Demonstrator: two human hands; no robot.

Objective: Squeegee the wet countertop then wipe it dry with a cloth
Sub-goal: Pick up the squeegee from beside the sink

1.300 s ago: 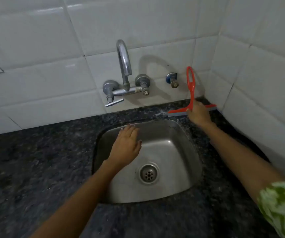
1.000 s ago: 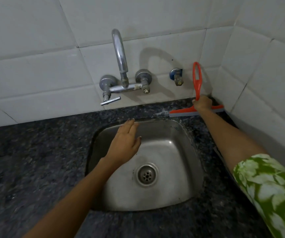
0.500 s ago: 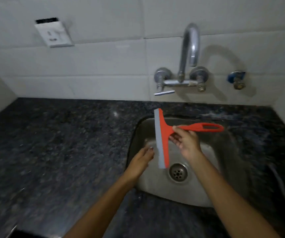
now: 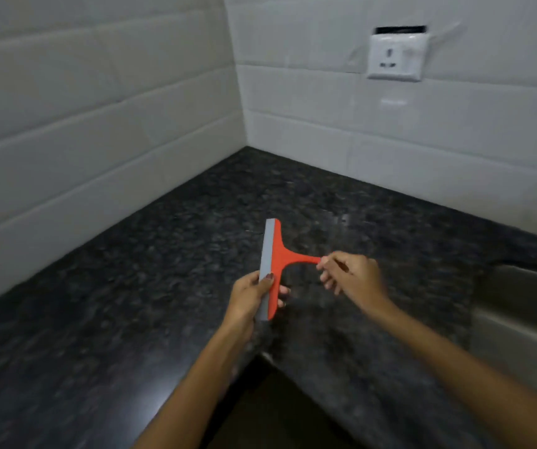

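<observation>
Squeegee (image 4: 275, 262) hangs above the dark table (image 4: 131, 286), blade upright. Left hand (image 4: 251, 294) has its grip closed on the blade's lower end; right hand (image 4: 351, 277) pinches the handle. Sink (image 4: 519, 306) lies at right.

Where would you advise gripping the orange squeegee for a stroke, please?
Probably the narrow handle, from the sink side: on the squeegee it juts right, where the right hand pinches it. The left hand holds the blade end, which must stay free.
</observation>
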